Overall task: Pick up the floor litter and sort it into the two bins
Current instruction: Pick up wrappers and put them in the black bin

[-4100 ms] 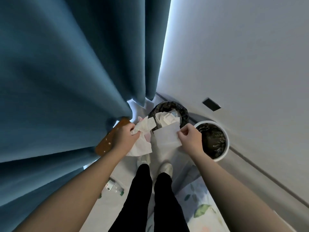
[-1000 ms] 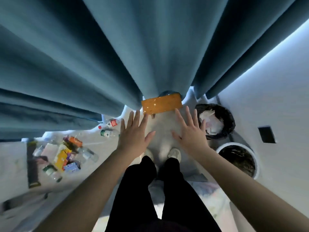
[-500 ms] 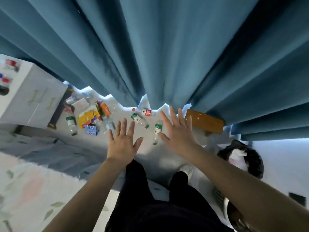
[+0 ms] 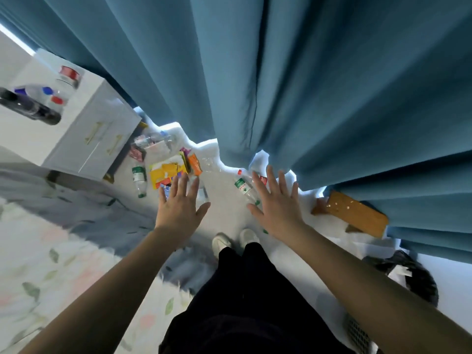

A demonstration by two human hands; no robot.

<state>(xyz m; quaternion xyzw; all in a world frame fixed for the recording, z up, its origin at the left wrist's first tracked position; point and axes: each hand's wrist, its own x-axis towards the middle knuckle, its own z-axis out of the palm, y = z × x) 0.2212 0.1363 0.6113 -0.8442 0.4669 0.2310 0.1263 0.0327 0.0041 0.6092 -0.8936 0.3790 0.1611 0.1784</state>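
Observation:
Litter lies on the pale floor by the curtain: a yellow wrapper (image 4: pixel 163 175), an orange packet (image 4: pixel 195 163), a green-labelled plastic bottle (image 4: pixel 139 178) and another green-labelled bottle (image 4: pixel 244 187) with a red-labelled one (image 4: pixel 261 179) beside it. My left hand (image 4: pixel 180 208) hovers open, fingers spread, above the near edge of the wrapper pile. My right hand (image 4: pixel 277 203) is open too, held over the two bottles. The black-bagged bin (image 4: pixel 419 277) with white paper in it sits at the lower right, partly hidden by my right arm.
Blue curtains (image 4: pixel 281 85) hang close ahead. A white cabinet (image 4: pixel 89 146) with bottles on top stands at left. A floral rug (image 4: pixel 51 264) covers the floor at lower left. A wooden stool (image 4: pixel 355 215) pokes out from under the curtain at right. My feet (image 4: pixel 235 240) are below.
Both hands let go of the white papers held over the black bin and are open. The view has swung left from the bins toward the litter pile.

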